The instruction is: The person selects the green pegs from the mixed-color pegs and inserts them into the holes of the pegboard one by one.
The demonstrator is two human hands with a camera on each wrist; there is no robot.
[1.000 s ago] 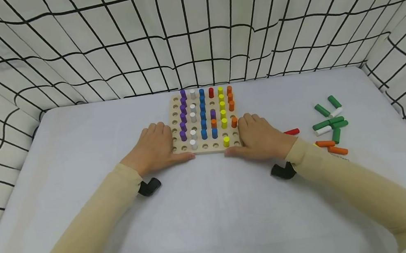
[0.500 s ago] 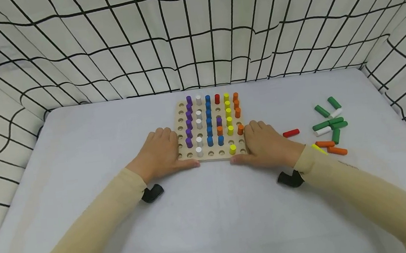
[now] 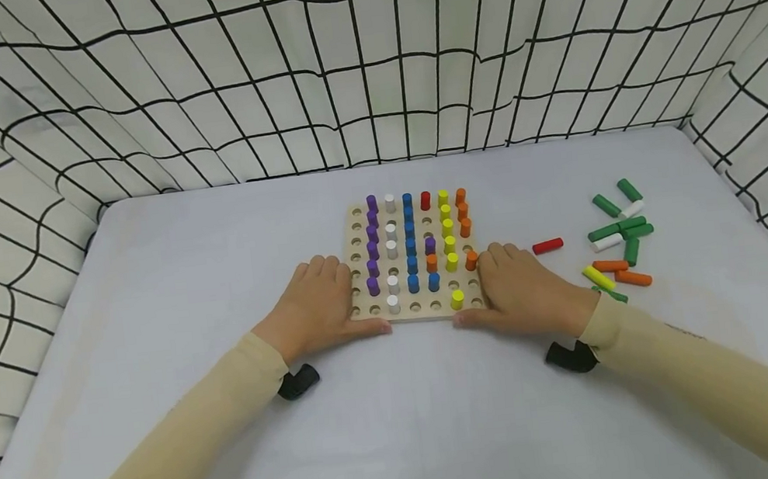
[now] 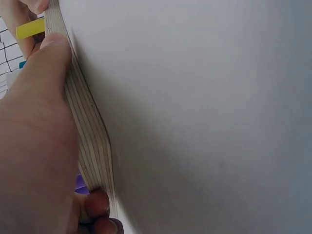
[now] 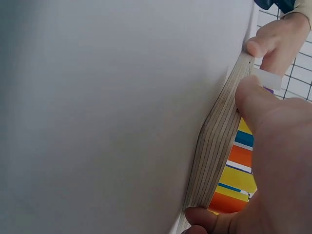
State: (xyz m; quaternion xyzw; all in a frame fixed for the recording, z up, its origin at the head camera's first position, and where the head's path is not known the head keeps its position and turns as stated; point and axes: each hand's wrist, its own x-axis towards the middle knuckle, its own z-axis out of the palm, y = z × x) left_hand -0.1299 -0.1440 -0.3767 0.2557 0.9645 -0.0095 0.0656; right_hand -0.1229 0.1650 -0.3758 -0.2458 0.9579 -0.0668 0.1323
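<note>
1 white-covered table [image 3: 403,425]; 1 wooden pegboard [image 3: 427,313] sat mid-table, left hand [image 3: 314,305] and right hand [image 3: 528,288] gripping opposite sides. uneven pull could have tilted it, spilling the seated pegs [image 3: 410,246]: 7 purple, 7 blue, 6 yellow, 5 white, 5 orange, 1 red. loose pegs [image 3: 631,251]: 7 green, 2 white, 2 orange, 1 yellow, 1 red.

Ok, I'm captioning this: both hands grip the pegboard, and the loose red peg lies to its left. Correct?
Not quite: the loose red peg lies to the right of the pegboard, as the head view shows. The rest stands.
</note>
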